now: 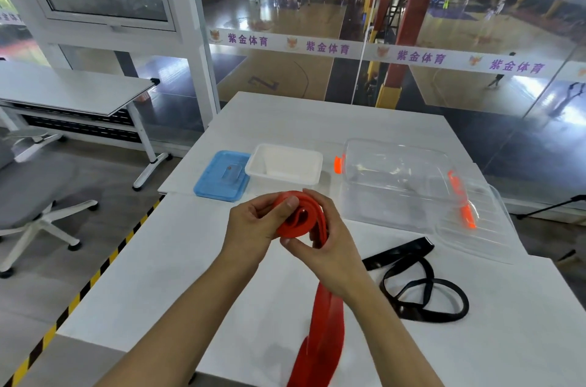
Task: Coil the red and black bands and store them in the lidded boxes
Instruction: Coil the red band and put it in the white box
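Both hands raised over the middle of the white tabletop (152, 266), working the red band (301, 218). Left hand (253, 228) pinches the rolled part, thumb pressed on the coil's face, fingers (263, 206) curled behind. Right hand (329, 256) wraps the coil's outer edge, curled round it from the right. The uncoiled tail of the band hangs under the right wrist and runs down to the near edge of the tabletop. Black band (421, 288) lies loose in loops on the tabletop right of the hands, apart from them. Behind the hands: blue lid (222, 175) lying flat, white box (285, 166) open just beside it, then the clear box (399, 177) with orange latches, its clear lid (475, 221) overhanging the right edge. Bare tabletop stretches left of the hands to the left edge, where black-and-yellow tape runs along the floor. Office chair (35, 206) stands well apart at left.
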The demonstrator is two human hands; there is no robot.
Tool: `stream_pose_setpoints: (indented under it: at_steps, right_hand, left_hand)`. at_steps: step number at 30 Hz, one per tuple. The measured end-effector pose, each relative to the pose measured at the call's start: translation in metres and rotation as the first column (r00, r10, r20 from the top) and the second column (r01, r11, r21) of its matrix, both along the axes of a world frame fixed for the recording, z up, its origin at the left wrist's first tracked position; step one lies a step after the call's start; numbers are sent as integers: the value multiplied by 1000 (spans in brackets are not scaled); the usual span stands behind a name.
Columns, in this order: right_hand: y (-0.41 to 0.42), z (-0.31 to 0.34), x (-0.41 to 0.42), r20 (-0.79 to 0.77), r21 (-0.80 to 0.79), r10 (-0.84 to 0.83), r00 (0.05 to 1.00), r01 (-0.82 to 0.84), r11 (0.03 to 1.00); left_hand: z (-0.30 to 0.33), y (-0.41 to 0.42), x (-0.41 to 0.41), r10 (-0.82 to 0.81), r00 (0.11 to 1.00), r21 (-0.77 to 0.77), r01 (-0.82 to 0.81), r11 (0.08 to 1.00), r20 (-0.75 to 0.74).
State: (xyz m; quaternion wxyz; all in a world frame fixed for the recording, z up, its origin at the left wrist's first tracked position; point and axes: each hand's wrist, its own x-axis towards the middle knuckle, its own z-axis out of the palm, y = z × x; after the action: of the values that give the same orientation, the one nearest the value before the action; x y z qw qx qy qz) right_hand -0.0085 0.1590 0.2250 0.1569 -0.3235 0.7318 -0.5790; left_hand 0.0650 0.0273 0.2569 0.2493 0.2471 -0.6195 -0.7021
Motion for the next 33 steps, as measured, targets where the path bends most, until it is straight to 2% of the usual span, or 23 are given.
stream_pose_setpoints:
  at_steps: [4, 9, 12, 16, 19, 21, 24, 28, 33]
  right_hand:
    - [-12, -7, 18, 2, -27, -118, 993, 118, 993]
    - [-18, -8, 29, -20, 8, -272, 962, 272, 962]
    - [-11, -7, 22, -39, 37, -216, 976, 218, 975]
    - [6, -2, 4, -127, 187, -36, 991, 60, 981]
    - [17, 5, -6, -169, 304, 165, 972, -108, 947]
    - [18, 10, -7, -195, 386, 284, 939, -192, 902]
    - [16, 13, -6, -209, 449, 345, 915, -224, 865]
    - [15, 9, -4, -194, 464, 319, 928, -200, 863]
    - [15, 9, -5, -107, 430, 203, 973, -138, 892]
  left_hand:
    - [-3, 11, -3, 129, 992, 94, -128, 987, 5]
    - [-14, 23, -4, 126, 991, 159, -132, 979, 44]
    - [-18, 20, -2, 63, 996, 199, -74, 977, 65]
    - [-17, 2, 5, -141, 980, 219, 108, 970, 138]
    - [-7, -20, 14, -338, 921, 103, 324, 940, 193]
    - [5, -32, 17, -469, 837, 9, 487, 873, 282]
    - [16, -39, 17, -536, 744, -62, 604, 794, 399]
    - [13, -38, 20, -464, 780, -144, 562, 814, 419]
    - [3, -30, 22, -357, 890, -244, 426, 871, 283]
